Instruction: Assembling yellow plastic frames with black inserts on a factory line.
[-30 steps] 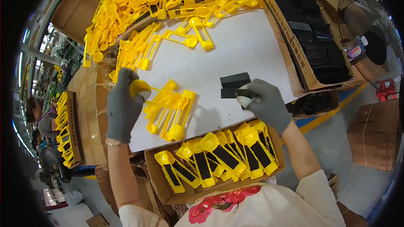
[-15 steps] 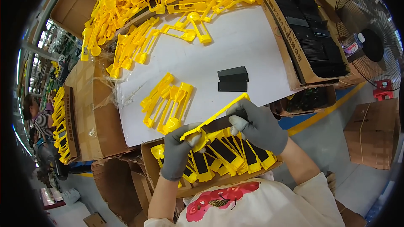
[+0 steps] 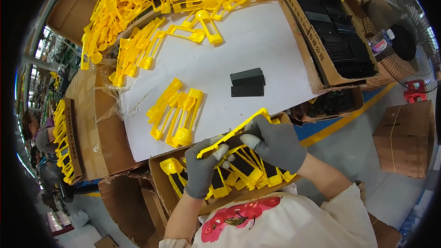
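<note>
Both grey-gloved hands hold a yellow plastic frame (image 3: 235, 133), tilted and seen nearly edge-on. My left hand (image 3: 201, 165) is closed round its lower left end. My right hand (image 3: 278, 143) grips the upper right end, thumb bent against its near side. Whether a black panel sits in this frame is hidden. Right below the hands, a cardboard box (image 3: 161, 184) contains several yellow frames with black panels fitted (image 3: 243, 169). On the white tabletop (image 3: 206, 64) ahead lie a few loose black panels (image 3: 247, 91) and a small group of yellow frames without panels (image 3: 187, 115).
A big heap of yellow frames (image 3: 138, 0) covers the far side. At right stand a carton of black panels (image 3: 317, 59), a fan (image 3: 404, 41) with a bottle (image 3: 382, 41) beside it, and a tied carton (image 3: 404, 140). Another person (image 3: 43, 135) is at far left.
The yellow frame in my hands has turned more edge-on, and the black surface seen between my hands before is now out of sight. My right hand has come slightly lower and left.
</note>
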A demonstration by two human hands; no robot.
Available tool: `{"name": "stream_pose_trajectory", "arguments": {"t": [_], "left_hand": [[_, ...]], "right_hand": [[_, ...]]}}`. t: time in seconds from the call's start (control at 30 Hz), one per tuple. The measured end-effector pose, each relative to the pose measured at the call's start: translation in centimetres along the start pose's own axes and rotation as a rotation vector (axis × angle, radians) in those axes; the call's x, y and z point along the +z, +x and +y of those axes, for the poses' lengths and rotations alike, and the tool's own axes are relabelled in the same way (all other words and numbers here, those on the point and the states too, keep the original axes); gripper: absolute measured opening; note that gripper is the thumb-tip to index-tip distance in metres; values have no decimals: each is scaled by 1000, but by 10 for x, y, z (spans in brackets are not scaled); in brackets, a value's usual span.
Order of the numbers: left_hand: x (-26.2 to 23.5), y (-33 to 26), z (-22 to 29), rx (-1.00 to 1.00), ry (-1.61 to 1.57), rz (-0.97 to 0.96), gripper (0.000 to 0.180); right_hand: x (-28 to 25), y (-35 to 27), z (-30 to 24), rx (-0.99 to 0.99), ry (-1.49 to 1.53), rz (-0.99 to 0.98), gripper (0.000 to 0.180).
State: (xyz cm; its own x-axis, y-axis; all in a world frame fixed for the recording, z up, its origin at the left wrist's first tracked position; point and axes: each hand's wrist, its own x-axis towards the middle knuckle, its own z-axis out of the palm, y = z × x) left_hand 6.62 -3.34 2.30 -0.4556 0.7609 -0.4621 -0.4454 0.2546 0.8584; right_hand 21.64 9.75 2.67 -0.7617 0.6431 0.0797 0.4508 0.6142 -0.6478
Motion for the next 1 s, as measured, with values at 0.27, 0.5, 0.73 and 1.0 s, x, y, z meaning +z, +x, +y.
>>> {"name": "stream_pose_trajectory", "arguments": {"t": [0.27, 0.5, 0.73, 1.0], "left_hand": [[-25, -15, 8, 30, 198, -103, 25], [-30, -33, 4, -26, 344, -117, 22], [-90, -32, 44, -255, 491, -238, 17], [-63, 21, 37, -20, 1199, -429, 36]], "right_hand": [[-18, -6, 6, -82, 53, 110, 44], [7, -52, 2, 85, 175, -122, 25], [9, -52, -11, 62, 138, -249, 36], [58, -44, 6, -22, -345, -262, 22]]}}
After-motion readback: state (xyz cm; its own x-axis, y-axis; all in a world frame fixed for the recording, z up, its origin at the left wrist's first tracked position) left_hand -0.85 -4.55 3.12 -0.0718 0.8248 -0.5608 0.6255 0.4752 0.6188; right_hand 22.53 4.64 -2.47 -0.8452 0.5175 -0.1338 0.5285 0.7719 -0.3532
